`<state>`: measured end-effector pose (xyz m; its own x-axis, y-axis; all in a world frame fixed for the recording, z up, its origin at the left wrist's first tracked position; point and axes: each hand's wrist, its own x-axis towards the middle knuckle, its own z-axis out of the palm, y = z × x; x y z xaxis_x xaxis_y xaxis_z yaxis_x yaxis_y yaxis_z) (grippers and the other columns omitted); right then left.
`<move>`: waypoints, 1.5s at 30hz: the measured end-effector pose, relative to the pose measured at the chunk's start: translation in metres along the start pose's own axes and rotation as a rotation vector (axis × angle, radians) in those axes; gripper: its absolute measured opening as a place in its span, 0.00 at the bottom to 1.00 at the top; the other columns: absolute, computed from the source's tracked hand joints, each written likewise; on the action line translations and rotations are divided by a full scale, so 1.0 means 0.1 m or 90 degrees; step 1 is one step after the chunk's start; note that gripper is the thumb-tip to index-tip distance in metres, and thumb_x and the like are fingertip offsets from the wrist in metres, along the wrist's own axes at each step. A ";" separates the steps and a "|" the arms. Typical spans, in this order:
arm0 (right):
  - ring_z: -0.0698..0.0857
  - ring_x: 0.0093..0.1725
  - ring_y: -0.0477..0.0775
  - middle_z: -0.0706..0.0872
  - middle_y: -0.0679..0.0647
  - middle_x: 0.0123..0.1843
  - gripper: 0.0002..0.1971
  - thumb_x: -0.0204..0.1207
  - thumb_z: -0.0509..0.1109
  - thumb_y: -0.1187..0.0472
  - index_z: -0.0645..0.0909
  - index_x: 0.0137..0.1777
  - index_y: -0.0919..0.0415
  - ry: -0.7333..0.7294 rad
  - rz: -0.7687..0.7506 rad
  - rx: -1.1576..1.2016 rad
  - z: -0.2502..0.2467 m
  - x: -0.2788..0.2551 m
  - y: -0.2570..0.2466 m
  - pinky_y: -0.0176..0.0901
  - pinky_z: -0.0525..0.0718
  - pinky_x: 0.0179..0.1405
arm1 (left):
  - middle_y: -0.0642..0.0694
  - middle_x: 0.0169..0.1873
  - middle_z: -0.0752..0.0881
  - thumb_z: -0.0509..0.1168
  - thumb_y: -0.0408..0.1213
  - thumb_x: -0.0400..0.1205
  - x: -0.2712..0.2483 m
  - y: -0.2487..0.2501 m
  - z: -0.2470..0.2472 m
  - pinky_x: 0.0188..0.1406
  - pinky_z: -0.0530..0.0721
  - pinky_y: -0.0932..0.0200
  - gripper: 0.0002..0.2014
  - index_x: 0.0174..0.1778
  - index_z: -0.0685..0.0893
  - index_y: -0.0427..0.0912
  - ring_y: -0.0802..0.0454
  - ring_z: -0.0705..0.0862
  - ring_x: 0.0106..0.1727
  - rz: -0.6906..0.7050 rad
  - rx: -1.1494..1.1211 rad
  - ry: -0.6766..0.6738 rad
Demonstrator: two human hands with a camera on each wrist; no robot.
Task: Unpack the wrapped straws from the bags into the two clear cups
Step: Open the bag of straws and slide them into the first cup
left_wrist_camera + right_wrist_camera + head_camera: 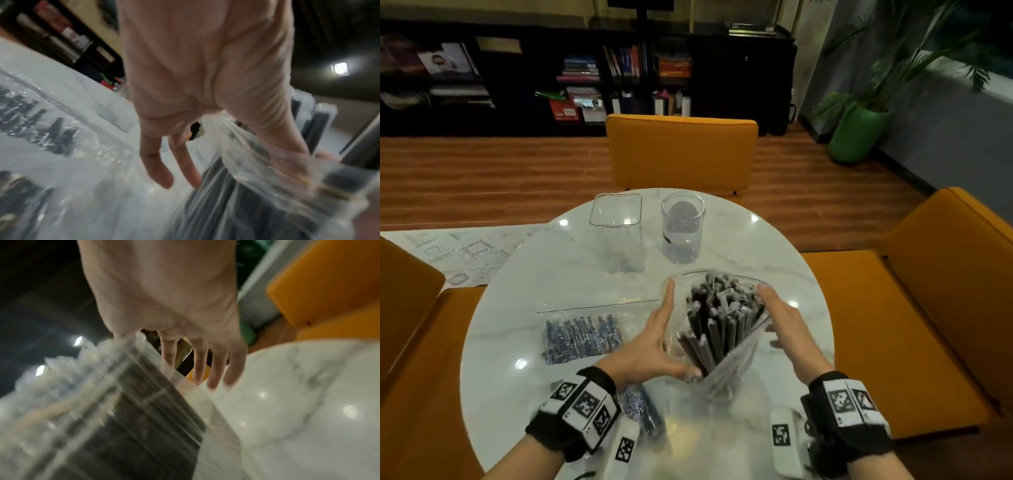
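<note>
One bag (736,371), between left hand (650,346), right hand (789,330)

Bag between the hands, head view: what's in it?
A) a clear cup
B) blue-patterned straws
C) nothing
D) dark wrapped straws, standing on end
D: the bag between the left hand and right hand is open at the top and packed with dark wrapped straws. The blue-patterned straws lie in a separate flat bag on the table.

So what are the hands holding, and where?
The open bag of straws, pressed by its sides: left hand on the left, right hand at the right rim.
</note>
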<state>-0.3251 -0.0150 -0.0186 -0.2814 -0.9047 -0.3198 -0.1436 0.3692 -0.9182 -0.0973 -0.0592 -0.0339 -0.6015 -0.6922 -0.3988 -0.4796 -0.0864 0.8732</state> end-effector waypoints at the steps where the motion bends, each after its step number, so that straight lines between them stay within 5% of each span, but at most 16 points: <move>1: 0.75 0.71 0.52 0.75 0.38 0.68 0.28 0.81 0.54 0.34 0.70 0.79 0.42 -0.054 0.043 0.013 0.01 0.03 0.04 0.54 0.75 0.71 | 0.49 0.86 0.43 0.81 0.34 0.70 0.04 -0.02 0.05 0.59 0.87 0.60 0.68 0.77 0.28 0.76 0.55 0.77 0.74 -0.004 -0.026 -0.027; 3: 0.79 0.72 0.52 0.81 0.43 0.71 0.34 0.77 0.54 0.29 0.75 0.77 0.47 -0.131 0.089 0.060 -0.05 0.13 0.05 0.61 0.73 0.76 | 0.54 0.80 0.64 0.75 0.20 0.73 0.12 -0.01 0.13 0.45 0.90 0.63 0.64 0.80 0.34 0.73 0.72 0.87 0.43 0.005 -0.084 -0.016; 4: 0.85 0.68 0.54 0.88 0.49 0.66 0.33 0.78 0.55 0.31 0.81 0.71 0.52 -0.138 0.082 0.078 -0.11 0.18 0.00 0.61 0.76 0.74 | 0.64 0.71 0.71 0.75 0.18 0.71 0.16 0.04 0.15 0.51 0.91 0.55 0.64 0.81 0.39 0.73 0.75 0.85 0.42 0.019 -0.093 0.023; 8: 0.91 0.57 0.54 0.94 0.53 0.54 0.25 0.84 0.54 0.39 0.89 0.56 0.54 -0.107 0.002 0.097 -0.31 0.50 -0.15 0.53 0.84 0.64 | 0.79 0.70 0.54 0.84 0.29 0.62 0.36 0.20 0.09 0.68 0.82 0.43 0.68 0.79 0.43 0.80 0.52 0.67 0.79 0.049 -0.117 0.164; 12: 0.83 0.65 0.57 0.84 0.50 0.70 0.34 0.72 0.53 0.22 0.82 0.67 0.42 -0.254 0.089 -0.082 -0.19 0.81 -0.04 0.56 0.81 0.65 | 0.51 0.76 0.56 0.83 0.57 0.49 0.53 0.05 0.21 0.70 0.75 0.30 0.76 0.74 0.25 0.79 0.36 0.67 0.75 -0.067 0.143 0.179; 15: 0.84 0.54 0.57 0.83 0.57 0.64 0.26 0.77 0.51 0.26 0.83 0.53 0.41 -0.322 0.115 -0.103 -0.14 0.96 -0.07 0.45 0.84 0.47 | 0.50 0.85 0.47 0.79 0.62 0.49 0.59 -0.04 0.27 0.79 0.58 0.25 0.76 0.82 0.29 0.64 0.40 0.51 0.85 -0.081 0.171 0.195; 17: 0.84 0.50 0.60 0.85 0.67 0.61 0.28 0.77 0.54 0.28 0.88 0.50 0.46 -0.340 0.073 -0.043 -0.13 1.06 -0.16 0.47 0.85 0.49 | 0.50 0.82 0.64 0.80 0.59 0.54 0.61 0.01 0.27 0.79 0.71 0.50 0.69 0.87 0.46 0.52 0.47 0.62 0.84 -0.041 0.068 0.220; 19: 0.86 0.61 0.68 0.86 0.68 0.65 0.31 0.77 0.57 0.28 0.88 0.57 0.52 -0.350 0.033 0.075 -0.12 1.13 -0.21 0.59 0.81 0.68 | 0.55 0.65 0.82 0.84 0.42 0.61 0.62 0.09 0.27 0.57 0.81 0.75 0.52 0.81 0.66 0.42 0.56 0.80 0.71 -0.003 -0.069 0.315; 24: 0.84 0.64 0.57 0.85 0.54 0.70 0.27 0.77 0.59 0.35 0.83 0.68 0.48 -0.342 0.031 0.162 -0.17 1.25 -0.01 0.53 0.79 0.62 | 0.53 0.71 0.77 0.85 0.58 0.55 0.71 0.02 0.33 0.71 0.78 0.45 0.57 0.78 0.63 0.60 0.55 0.78 0.70 -0.005 -0.190 0.589; 27: 0.79 0.71 0.49 0.79 0.43 0.75 0.22 0.71 0.65 0.43 0.79 0.67 0.30 -0.389 0.046 0.041 -0.19 1.21 0.24 0.54 0.77 0.67 | 0.56 0.75 0.64 0.80 0.44 0.70 0.68 -0.05 0.43 0.73 0.67 0.51 0.50 0.83 0.55 0.59 0.59 0.67 0.73 -0.045 -0.191 0.552; 30: 0.73 0.75 0.42 0.72 0.32 0.76 0.36 0.70 0.73 0.55 0.66 0.73 0.22 -0.464 0.024 -0.005 -0.12 1.15 0.33 0.52 0.71 0.75 | 0.60 0.71 0.73 0.71 0.38 0.77 0.54 -0.18 0.35 0.65 0.77 0.57 0.30 0.72 0.73 0.67 0.60 0.77 0.66 0.010 -0.320 0.477; 33: 0.77 0.72 0.41 0.79 0.34 0.72 0.44 0.66 0.81 0.66 0.66 0.74 0.30 -0.410 -0.010 -0.036 0.11 1.14 0.41 0.47 0.76 0.74 | 0.50 0.55 0.83 0.70 0.25 0.75 0.49 -0.26 0.18 0.45 0.88 0.63 0.16 0.53 0.87 0.49 0.52 0.85 0.53 0.036 -0.379 0.516; 36: 0.88 0.63 0.53 0.91 0.48 0.61 0.32 0.61 0.85 0.69 0.82 0.66 0.50 -0.319 -0.035 -0.032 0.25 1.14 0.40 0.57 0.85 0.65 | 0.49 0.59 0.81 0.69 0.14 0.73 0.55 -0.20 0.06 0.45 0.89 0.61 0.27 0.62 0.82 0.47 0.50 0.89 0.45 0.028 -0.422 0.478; 39: 0.90 0.59 0.53 0.92 0.53 0.57 0.30 0.58 0.87 0.65 0.85 0.63 0.59 -0.299 -0.058 0.010 0.21 1.14 0.34 0.53 0.88 0.60 | 0.54 0.62 0.86 0.79 0.25 0.66 0.56 -0.20 -0.17 0.63 0.83 0.53 0.41 0.72 0.75 0.60 0.51 0.89 0.52 0.034 -0.470 0.303; 42: 0.82 0.68 0.48 0.83 0.49 0.69 0.44 0.52 0.87 0.57 0.75 0.71 0.46 -0.298 -0.067 -0.089 0.23 1.17 0.38 0.49 0.82 0.68 | 0.63 0.65 0.76 0.84 0.37 0.64 0.59 -0.21 -0.29 0.75 0.71 0.50 0.52 0.80 0.62 0.61 0.57 0.78 0.67 -0.089 -0.199 0.140; 45: 0.82 0.70 0.49 0.82 0.48 0.69 0.47 0.57 0.85 0.73 0.71 0.75 0.48 -0.351 -0.076 -0.095 0.32 1.21 0.46 0.41 0.86 0.60 | 0.64 0.63 0.76 0.86 0.49 0.60 0.71 -0.26 -0.26 0.79 0.67 0.41 0.50 0.76 0.66 0.59 0.55 0.72 0.71 -0.149 -0.031 0.098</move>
<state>-0.3348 -0.1143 -0.1066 0.2744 -0.9041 -0.3275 -0.2873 0.2480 -0.9252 -0.1108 -0.1245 -0.0777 -0.3724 -0.7494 -0.5474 -0.5600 -0.2889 0.7765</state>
